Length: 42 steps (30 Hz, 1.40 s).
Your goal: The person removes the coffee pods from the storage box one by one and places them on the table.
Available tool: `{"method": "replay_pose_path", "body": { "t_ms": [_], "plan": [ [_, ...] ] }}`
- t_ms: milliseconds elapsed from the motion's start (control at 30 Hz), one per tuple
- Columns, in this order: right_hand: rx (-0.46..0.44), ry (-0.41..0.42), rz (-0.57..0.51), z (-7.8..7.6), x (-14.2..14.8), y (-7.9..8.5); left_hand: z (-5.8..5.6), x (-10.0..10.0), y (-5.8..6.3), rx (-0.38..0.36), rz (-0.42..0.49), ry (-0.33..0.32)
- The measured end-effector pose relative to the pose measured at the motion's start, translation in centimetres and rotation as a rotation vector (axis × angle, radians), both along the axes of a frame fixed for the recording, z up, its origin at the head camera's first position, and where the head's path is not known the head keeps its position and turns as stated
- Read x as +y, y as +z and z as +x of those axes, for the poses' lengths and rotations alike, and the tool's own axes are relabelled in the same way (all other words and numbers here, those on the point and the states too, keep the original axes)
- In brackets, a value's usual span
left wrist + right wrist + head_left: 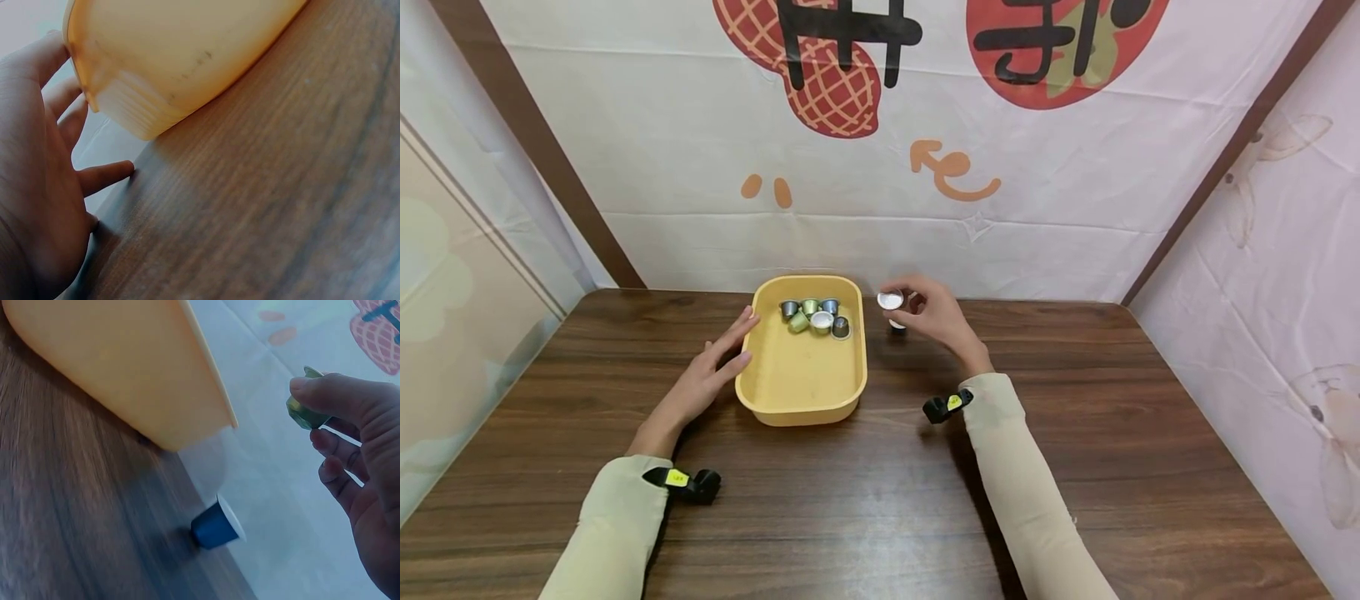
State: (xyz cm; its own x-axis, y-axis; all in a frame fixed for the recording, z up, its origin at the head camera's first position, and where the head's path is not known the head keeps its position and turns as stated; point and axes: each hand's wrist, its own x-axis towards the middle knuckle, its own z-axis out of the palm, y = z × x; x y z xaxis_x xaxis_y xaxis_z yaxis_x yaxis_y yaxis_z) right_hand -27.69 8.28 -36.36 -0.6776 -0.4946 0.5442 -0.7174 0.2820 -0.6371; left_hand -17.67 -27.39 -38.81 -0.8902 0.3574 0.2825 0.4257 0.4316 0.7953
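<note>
My right hand (938, 318) pinches a green coffee capsule (302, 414) between thumb and fingers, held up just right of the yellow bin (801, 379). The capsule's pale lid shows in the head view. Below that hand, a blue coffee capsule (215, 526) stands on the table with its lid up; the hand partly covers it in the head view. My left hand (706, 373) lies along the bin's left side, fingers spread, fingertips at the rim. Several coffee capsules (822, 321) in green, blue, dark and silvery tones lie together in the bin's far half.
The dark wooden table (842, 517) ends at a printed white cloth backdrop (865, 242) just behind the bin. Another cloth wall (1262, 292) rises on the right. Black wrist cameras (947, 406) sit at both cuffs.
</note>
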Motion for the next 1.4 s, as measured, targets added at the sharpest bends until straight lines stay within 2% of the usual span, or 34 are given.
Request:
{"method": "replay_pose_path", "body": {
  "t_ms": [67,167,267,367,500,633,733,800,967,1233,1400],
  "plan": [
    [0.006,-0.005,-0.019,0.7,0.3,0.5,-0.1,-0.1,-0.1,-0.002,-0.002,0.003],
    [-0.010,-0.028,-0.030,1.8,0.8,1.4,-0.7,-0.5,-1.0,-0.009,-0.010,0.010],
    [-0.039,-0.067,-0.041,1.9,1.5,1.3,-1.3,-1.1,-2.2,-0.013,-0.018,0.014],
    [-0.072,-0.104,-0.061,1.9,2.4,0.9,-1.8,-1.2,-2.8,-0.006,-0.020,0.016],
    [-0.080,-0.123,-0.085,1.4,3.1,0.1,-2.0,-1.4,-2.9,-0.003,-0.014,0.020],
    [-0.093,-0.149,-0.105,-0.2,3.7,-2.2,-2.0,-1.4,-2.9,-0.008,-0.014,0.016],
    [-0.146,-0.204,-0.100,-1.1,4.3,-4.2,-2.0,-1.4,-3.0,-0.008,-0.010,0.016],
    [-0.182,-0.243,-0.084,-1.2,4.7,-4.9,-1.9,-1.4,-3.1,-0.010,-0.010,0.019],
    [-0.220,-0.290,-0.065,-1.4,5.1,-6.0,-2.0,-1.3,-3.1,-0.001,-0.008,0.015],
    [-0.290,-0.296,-0.003,-1.5,5.3,-7.7,-1.8,-1.3,-3.3,0.026,-0.004,-0.009],
    [-0.307,-0.289,-0.008,-1.8,5.3,-7.9,-1.9,-1.3,-3.0,0.021,-0.006,-0.001]
  ]
}}
